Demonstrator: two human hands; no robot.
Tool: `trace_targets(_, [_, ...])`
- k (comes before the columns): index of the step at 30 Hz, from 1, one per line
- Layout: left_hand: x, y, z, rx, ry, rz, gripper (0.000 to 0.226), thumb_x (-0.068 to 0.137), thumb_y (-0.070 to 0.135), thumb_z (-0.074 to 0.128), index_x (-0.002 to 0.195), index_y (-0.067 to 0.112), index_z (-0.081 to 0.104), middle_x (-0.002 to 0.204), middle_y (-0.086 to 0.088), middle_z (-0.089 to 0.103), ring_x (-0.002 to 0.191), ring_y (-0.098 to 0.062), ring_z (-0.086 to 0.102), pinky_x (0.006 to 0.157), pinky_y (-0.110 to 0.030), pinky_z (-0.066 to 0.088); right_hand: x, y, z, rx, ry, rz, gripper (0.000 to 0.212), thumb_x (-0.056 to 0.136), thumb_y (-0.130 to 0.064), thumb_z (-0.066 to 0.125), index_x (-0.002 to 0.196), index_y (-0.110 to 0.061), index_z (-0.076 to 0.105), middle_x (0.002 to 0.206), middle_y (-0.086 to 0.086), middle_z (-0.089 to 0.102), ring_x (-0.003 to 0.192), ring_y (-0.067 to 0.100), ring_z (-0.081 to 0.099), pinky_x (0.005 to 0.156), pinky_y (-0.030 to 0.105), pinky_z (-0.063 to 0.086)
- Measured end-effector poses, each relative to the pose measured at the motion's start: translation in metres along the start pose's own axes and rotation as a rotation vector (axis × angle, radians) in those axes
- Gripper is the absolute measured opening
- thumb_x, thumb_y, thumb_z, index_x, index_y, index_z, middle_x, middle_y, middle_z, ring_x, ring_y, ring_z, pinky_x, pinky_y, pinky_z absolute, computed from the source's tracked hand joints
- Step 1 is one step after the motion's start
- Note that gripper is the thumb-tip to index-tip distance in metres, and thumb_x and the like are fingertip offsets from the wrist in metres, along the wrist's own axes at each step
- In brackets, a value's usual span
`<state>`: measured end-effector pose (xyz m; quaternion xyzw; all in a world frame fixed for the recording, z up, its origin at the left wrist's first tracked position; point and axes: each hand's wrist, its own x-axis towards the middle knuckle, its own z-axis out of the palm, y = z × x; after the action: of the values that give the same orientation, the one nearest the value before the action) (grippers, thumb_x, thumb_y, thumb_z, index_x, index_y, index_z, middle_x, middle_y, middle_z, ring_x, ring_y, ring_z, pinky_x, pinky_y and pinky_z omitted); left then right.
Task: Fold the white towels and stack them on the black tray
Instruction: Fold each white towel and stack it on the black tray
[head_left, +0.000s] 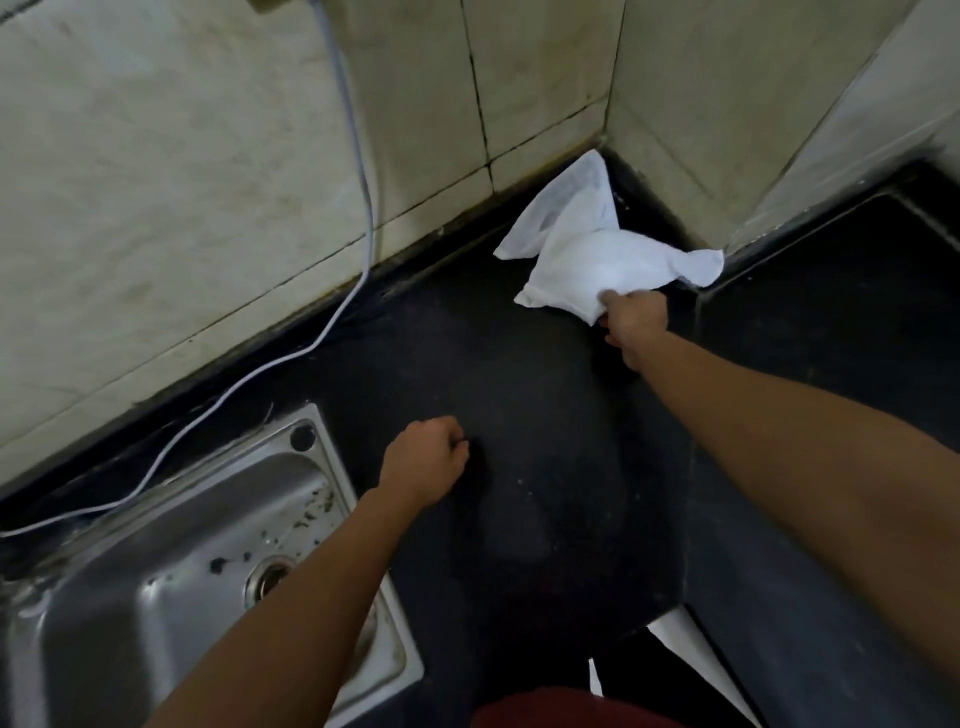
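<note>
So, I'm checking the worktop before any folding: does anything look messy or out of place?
The white towel is crumpled in the back corner of the black counter, gripped by the right hand. Dark specks litter the steel sink, and a pale cable trails loose down the wall and along the counter behind it.

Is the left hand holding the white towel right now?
No, the left hand is an empty fist over the black counter; only the right hand grips the white towel.

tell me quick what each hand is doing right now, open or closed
Left hand: closed, fingers curled, nothing visible in it.
Right hand: closed on the white towel, gripping its near edge.
</note>
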<state>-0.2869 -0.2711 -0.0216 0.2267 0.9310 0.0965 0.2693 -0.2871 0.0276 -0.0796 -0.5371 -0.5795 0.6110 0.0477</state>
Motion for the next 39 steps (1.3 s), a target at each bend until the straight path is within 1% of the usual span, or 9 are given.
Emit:
trace_targets(2, [0.009, 0.005, 0.001, -0.080, -0.016, -0.029, 0.016, 0.091, 0.027, 0.057, 0.097, 0.015, 0.067, 0.091, -0.003, 0.070, 0.084, -0.020, 0.064, 0.075, -0.037, 0.054, -0.017, -0.001, -0.005, 0.042, -0.044, -0.033, 0.024, 0.085, -0.026, 0.067, 0.074, -0.007, 0.057, 0.087, 0.013, 0.065, 0.081, 0.029, 0.065, 0.065, 0.037, 0.055])
trace_targets(6, [0.032, 0.022, 0.002, -0.363, -0.021, -0.160, 0.006, 0.087, 0.020, 0.063, 0.084, 0.017, 0.068, 0.087, -0.003, 0.070, 0.082, -0.022, 0.067, 0.080, -0.039, 0.057, -0.056, 0.002, -0.023, 0.119, -0.147, -0.016, 0.027, 0.086, -0.016, 0.066, 0.065, -0.008, 0.051, 0.081, 0.010, 0.061, 0.077, 0.024, 0.062, 0.064, 0.037, 0.059])
trace_targets(13, [0.028, 0.048, 0.030, -0.425, -0.070, -0.167, 0.009, 0.087, 0.019, 0.062, 0.083, 0.014, 0.068, 0.081, -0.004, 0.069, 0.074, -0.021, 0.067, 0.075, -0.037, 0.058, -0.095, 0.065, -0.076, -0.148, -0.243, 0.029, 0.009, 0.083, -0.006, 0.069, 0.082, -0.002, 0.060, 0.079, 0.011, 0.063, 0.062, 0.020, 0.061, 0.050, 0.028, 0.053])
trace_targets(21, [0.007, 0.072, 0.076, -0.399, -0.179, -0.155, 0.017, 0.083, 0.034, 0.070, 0.080, 0.020, 0.060, 0.080, -0.005, 0.069, 0.071, -0.022, 0.067, 0.070, -0.038, 0.058, -0.126, 0.133, -0.115, -0.413, -0.373, 0.099, 0.020, 0.082, -0.017, 0.075, 0.082, -0.003, 0.061, 0.067, 0.012, 0.070, 0.053, 0.019, 0.067, 0.045, 0.027, 0.048])
trace_targets(24, [-0.001, 0.082, 0.091, -0.258, -0.176, -0.137, 0.026, 0.079, 0.043, 0.071, 0.077, 0.020, 0.059, 0.076, -0.001, 0.066, 0.068, -0.021, 0.066, 0.064, -0.036, 0.057, -0.126, 0.133, -0.133, -0.466, -0.277, 0.018, 0.023, 0.082, -0.030, 0.076, 0.082, -0.009, 0.066, 0.073, 0.006, 0.072, 0.058, 0.020, 0.068, 0.049, 0.028, 0.051])
trace_targets(26, [-0.006, 0.089, 0.099, -0.158, -0.181, -0.109, 0.023, 0.083, 0.039, 0.068, 0.081, 0.017, 0.062, 0.078, 0.000, 0.066, 0.070, -0.019, 0.064, 0.063, -0.034, 0.054, -0.119, 0.126, -0.148, -0.605, -0.175, -0.104, 0.020, 0.082, -0.034, 0.074, 0.083, -0.016, 0.066, 0.079, 0.001, 0.071, 0.068, 0.018, 0.067, 0.063, 0.032, 0.055])
trace_targets(31, [-0.016, 0.093, 0.101, -0.177, -0.133, -0.121, 0.014, 0.081, 0.027, 0.065, 0.076, 0.015, 0.060, 0.076, -0.001, 0.063, 0.071, -0.018, 0.060, 0.056, -0.028, 0.045, -0.079, 0.079, -0.154, -0.832, 0.025, -0.430, 0.023, 0.086, -0.029, 0.065, 0.108, -0.021, 0.062, 0.104, 0.003, 0.065, 0.093, 0.022, 0.061, 0.080, 0.036, 0.051])
trace_targets(35, [-0.026, 0.074, 0.083, -0.274, -0.031, -0.239, 0.011, 0.076, 0.024, 0.066, 0.074, 0.014, 0.062, 0.068, 0.001, 0.061, 0.063, -0.016, 0.057, 0.052, -0.026, 0.042, -0.045, 0.046, -0.126, -1.007, -0.120, -0.497, 0.056, 0.087, -0.027, 0.063, 0.139, -0.022, 0.042, 0.131, 0.012, 0.049, 0.120, 0.032, 0.047, 0.095, 0.046, 0.047])
trace_targets(39, [-0.027, 0.035, 0.067, -0.377, 0.084, -0.352, 0.011, 0.073, 0.022, 0.068, 0.068, 0.015, 0.061, 0.066, -0.004, 0.063, 0.065, -0.023, 0.063, 0.061, -0.036, 0.056, -0.041, 0.043, -0.105, -1.194, -0.221, -0.390, 0.059, 0.083, -0.030, 0.066, 0.137, -0.024, 0.043, 0.125, 0.010, 0.057, 0.113, 0.031, 0.054, 0.091, 0.041, 0.049])
